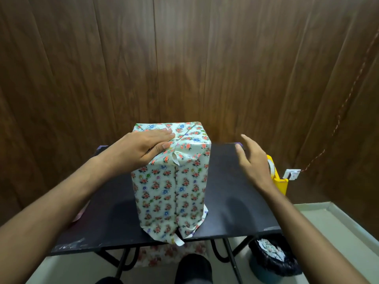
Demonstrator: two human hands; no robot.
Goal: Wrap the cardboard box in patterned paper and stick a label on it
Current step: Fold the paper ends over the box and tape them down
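Observation:
A tall box wrapped in cream floral paper (172, 191) stands upright on the black table (235, 203). A paper seam runs down its near face, and loose paper flaps stick out at the bottom. My left hand (143, 148) lies flat on the box top, its fingers straight and pressing the folded paper down at the near edge. My right hand (252, 160) hovers open in the air to the right of the box, fingers spread, in front of a yellow tape dispenser (279, 179). No label is in view.
The tape dispenser stands at the table's right edge. A bin lined with a black bag (274, 261) holding paper scraps sits on the floor at lower right. More floral paper (170, 253) lies under the table. A wooden wall stands close behind.

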